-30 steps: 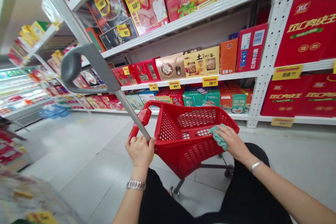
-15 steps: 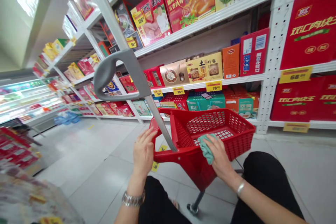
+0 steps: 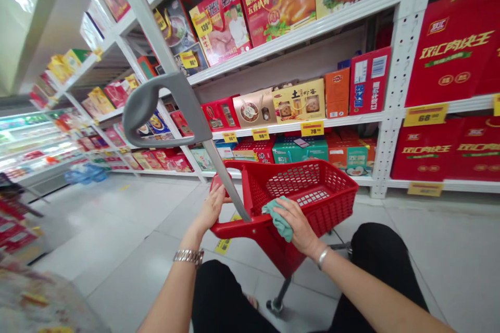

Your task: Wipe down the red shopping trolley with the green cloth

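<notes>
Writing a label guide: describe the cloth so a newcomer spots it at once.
Start at the white shelving, then the red basket cart before it. At the cart's near rim, the person's right hand, with a silver bangle at the wrist, holds the cloth. It is pale blue-green and crumpled, unlike the smooth red plastic beside it.

On the front edge of the middle shelf (image 3: 347, 120), one yellow tag (image 3: 312, 128) reads 78; a second tag (image 3: 260, 134), to its left, reads 98; at the front edge of the right-hand shelf (image 3: 464, 105), a wider tag (image 3: 425, 115) reads 68; the large red box (image 3: 449, 57) above it bears 双汇肉块王; on the upper shelf (image 3: 332, 21), a carton (image 3: 238, 26) shows 牛肉, with a 139 tag (image 3: 202, 24) at its left edge; the neighbouring red carton (image 3: 258, 18) shows 德州五香扒鸡.
</notes>
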Motion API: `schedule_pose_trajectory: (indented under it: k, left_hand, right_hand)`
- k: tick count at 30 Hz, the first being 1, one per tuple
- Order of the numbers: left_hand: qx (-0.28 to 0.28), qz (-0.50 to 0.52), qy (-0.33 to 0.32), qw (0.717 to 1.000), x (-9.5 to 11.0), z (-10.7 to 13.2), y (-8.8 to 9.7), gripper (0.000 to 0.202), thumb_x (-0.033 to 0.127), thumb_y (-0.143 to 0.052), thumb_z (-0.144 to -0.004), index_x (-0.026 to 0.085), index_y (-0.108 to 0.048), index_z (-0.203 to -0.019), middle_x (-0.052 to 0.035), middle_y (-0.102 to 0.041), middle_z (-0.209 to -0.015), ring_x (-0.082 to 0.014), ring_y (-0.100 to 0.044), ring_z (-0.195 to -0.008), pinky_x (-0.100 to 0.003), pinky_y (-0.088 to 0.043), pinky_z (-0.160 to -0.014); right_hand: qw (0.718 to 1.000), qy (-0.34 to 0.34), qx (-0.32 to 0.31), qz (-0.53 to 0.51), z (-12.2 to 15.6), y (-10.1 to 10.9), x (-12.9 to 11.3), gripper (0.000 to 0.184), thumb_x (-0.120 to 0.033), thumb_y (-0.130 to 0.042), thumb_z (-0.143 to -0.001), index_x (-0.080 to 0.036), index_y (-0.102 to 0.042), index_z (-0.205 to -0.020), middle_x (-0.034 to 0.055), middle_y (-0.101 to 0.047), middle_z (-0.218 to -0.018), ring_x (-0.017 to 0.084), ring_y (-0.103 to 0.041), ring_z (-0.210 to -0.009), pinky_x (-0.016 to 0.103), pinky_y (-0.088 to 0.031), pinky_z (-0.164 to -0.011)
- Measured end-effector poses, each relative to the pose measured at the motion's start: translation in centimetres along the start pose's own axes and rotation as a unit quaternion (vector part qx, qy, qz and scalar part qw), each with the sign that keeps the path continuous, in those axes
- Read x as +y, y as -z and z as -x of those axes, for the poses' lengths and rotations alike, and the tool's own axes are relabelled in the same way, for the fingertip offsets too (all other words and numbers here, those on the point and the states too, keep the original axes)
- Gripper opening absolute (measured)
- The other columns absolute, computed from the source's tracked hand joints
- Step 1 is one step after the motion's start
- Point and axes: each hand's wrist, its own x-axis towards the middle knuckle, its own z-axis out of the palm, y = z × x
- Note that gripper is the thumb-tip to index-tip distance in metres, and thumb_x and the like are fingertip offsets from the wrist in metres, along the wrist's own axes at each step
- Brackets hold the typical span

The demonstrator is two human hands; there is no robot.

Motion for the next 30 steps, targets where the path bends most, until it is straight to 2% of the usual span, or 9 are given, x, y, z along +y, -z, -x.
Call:
schedule_pose_trajectory:
  k: [5, 9, 14, 17, 19, 22, 24, 27, 30]
  left_hand:
    - [0.033, -0.065, 0.122, 0.990, 3.7, 1.9, -0.9, 0.052, 0.049, -0.028, -0.101, 0.029, -0.073, -0.117, -0.0047, -0.049, -0.155, -0.0343, -0.032, -0.150, -0.070, -0.024, -0.116]
    - [0.101, -0.111, 0.095, 0.984, 6.5, 3.6, -3.9, 0.050, 0.049, -0.031, -0.101, 0.031, -0.075, -0.115, -0.0067, -0.053, -0.151, -0.0377, -0.034, -0.148, -0.073, -0.021, -0.116]
    - [0.198, -0.121, -0.033, 0.972, 9.5, 5.7, -7.9, 0.047, 0.049, -0.039, -0.100, 0.027, -0.071, -0.125, -0.0136, -0.062, -0.141, -0.0405, -0.032, -0.148, -0.073, -0.028, -0.114]
    - [0.183, -0.098, -0.089, 0.974, 11.4, 6.8, -8.9, 0.048, 0.049, -0.040, -0.099, 0.026, -0.065, -0.134, -0.0134, -0.059, -0.144, -0.0382, -0.033, -0.148, -0.069, -0.034, -0.113]
    - [0.154, -0.064, -0.132, 0.977, 12.1, 7.1, -8.7, 0.052, 0.049, -0.037, -0.101, 0.024, -0.059, -0.140, -0.0134, -0.057, -0.147, -0.0337, -0.040, -0.145, -0.061, -0.039, -0.113]
    - [0.149, 0.001, -0.189, 0.971, 11.5, 6.7, -7.1, 0.054, 0.045, -0.028, -0.103, 0.021, -0.055, -0.142, -0.0126, -0.058, -0.146, -0.0242, -0.052, -0.137, -0.048, -0.043, -0.114]
    - [0.192, -0.007, -0.173, 0.966, 10.0, 5.9, -5.4, 0.053, 0.042, -0.025, -0.104, 0.020, -0.060, -0.138, -0.0123, -0.062, -0.141, -0.0236, -0.053, -0.136, -0.050, -0.037, -0.118]
    - [0.245, -0.110, -0.053, 0.962, 6.9, 4.8, -2.8, 0.048, 0.039, -0.030, -0.102, 0.022, -0.066, -0.128, -0.0128, -0.064, -0.139, -0.0308, -0.048, -0.140, -0.066, -0.022, -0.120]
    - [0.214, -0.200, 0.055, 0.955, 4.6, 4.5, -1.2, 0.041, 0.038, -0.039, -0.099, 0.023, -0.073, -0.117, -0.0133, -0.062, -0.140, -0.0391, -0.043, -0.142, -0.076, -0.016, -0.114]
  right_hand:
    - [0.999, -0.008, 0.010, 0.029, -0.3, 2.2, 4.8, 0.033, -0.022, -0.051, -0.097, -0.028, -0.068, -0.125, 0.0102, -0.065, -0.132, 0.026, -0.058, -0.125, 0.054, -0.049, -0.106]
    - [0.997, -0.073, 0.024, 0.026, -0.8, 3.8, 7.6, 0.027, -0.027, -0.055, -0.093, -0.026, -0.074, -0.112, 0.0114, -0.069, -0.124, 0.028, -0.064, -0.116, 0.051, -0.054, -0.098]
    - [0.988, -0.139, 0.050, -0.035, -1.9, 4.8, 5.8, 0.027, -0.031, -0.056, -0.093, -0.024, -0.075, -0.110, 0.0127, -0.069, -0.124, 0.028, -0.065, -0.116, 0.049, -0.055, -0.098]
    - [0.980, -0.166, 0.068, -0.085, -2.2, 6.5, 3.5, 0.026, -0.032, -0.058, -0.093, -0.025, -0.076, -0.110, 0.0123, -0.069, -0.125, 0.026, -0.065, -0.115, 0.045, -0.054, -0.099]
    - [0.976, -0.175, 0.072, -0.103, -2.3, 8.1, 2.0, 0.026, -0.031, -0.057, -0.093, -0.025, -0.075, -0.112, 0.0119, -0.068, -0.125, 0.025, -0.066, -0.115, 0.043, -0.055, -0.098]
    - [0.979, -0.173, 0.084, -0.070, -2.6, 10.7, -0.3, 0.029, -0.028, -0.056, -0.094, -0.026, -0.072, -0.118, 0.0115, -0.067, -0.126, 0.025, -0.064, -0.117, 0.042, -0.055, -0.098]
    - [0.983, -0.160, 0.084, -0.030, -3.0, 12.2, -2.0, 0.034, -0.026, -0.054, -0.094, -0.027, -0.067, -0.126, 0.0108, -0.065, -0.129, 0.025, -0.061, -0.121, 0.043, -0.052, -0.101]
    - [0.992, -0.115, 0.053, 0.027, -3.7, 13.3, -4.3, 0.041, -0.024, -0.052, -0.096, -0.029, -0.059, -0.136, 0.0094, -0.062, -0.136, 0.026, -0.057, -0.127, 0.046, -0.049, -0.105]
    - [0.994, -0.053, 0.022, 0.097, -4.4, 12.5, -5.5, 0.042, -0.023, -0.050, -0.097, -0.027, -0.058, -0.138, 0.0100, -0.060, -0.138, 0.028, -0.054, -0.129, 0.051, -0.048, -0.106]
